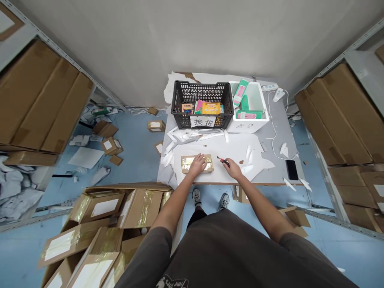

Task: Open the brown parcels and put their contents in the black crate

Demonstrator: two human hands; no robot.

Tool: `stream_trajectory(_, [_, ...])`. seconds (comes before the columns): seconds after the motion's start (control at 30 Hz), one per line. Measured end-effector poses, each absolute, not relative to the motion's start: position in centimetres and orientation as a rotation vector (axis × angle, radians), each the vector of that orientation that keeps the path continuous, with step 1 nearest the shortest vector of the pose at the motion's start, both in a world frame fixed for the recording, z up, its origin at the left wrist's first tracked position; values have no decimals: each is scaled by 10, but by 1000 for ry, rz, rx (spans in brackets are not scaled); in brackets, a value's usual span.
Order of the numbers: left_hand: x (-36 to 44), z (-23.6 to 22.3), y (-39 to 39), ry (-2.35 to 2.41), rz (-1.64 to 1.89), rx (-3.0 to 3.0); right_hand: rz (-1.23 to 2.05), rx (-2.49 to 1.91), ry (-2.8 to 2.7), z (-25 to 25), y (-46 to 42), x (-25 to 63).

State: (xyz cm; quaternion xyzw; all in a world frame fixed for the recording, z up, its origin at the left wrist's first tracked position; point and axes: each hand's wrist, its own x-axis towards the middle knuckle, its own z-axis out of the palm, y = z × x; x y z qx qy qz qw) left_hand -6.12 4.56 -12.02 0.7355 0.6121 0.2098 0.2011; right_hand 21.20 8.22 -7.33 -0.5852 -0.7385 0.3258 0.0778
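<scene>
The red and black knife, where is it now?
In the head view, the knife is in the right hand, over the white sheet, right of the taped box.

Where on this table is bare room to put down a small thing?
Beyond the red utility knife, the white paper looks bare; so does grey tabletop between that paper and the phone. Crowded: just before the black crate, with paper scraps.
</scene>
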Motion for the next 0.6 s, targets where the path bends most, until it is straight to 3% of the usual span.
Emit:
stream_trajectory(0.2, [-111, -85, 77, 1697, 311, 2072, 1395, -1878, -1529, -92, 22, 135])
stream_trajectory(0.4, [-150, -78, 39, 1835, -14, 1959, 1152, -2063, -1443, -103, 26, 85])
stream_trajectory(0.6, [-106, -82, -5, 2174, -2, 1692, 1093, -1897, -1552, -108, 78, 76])
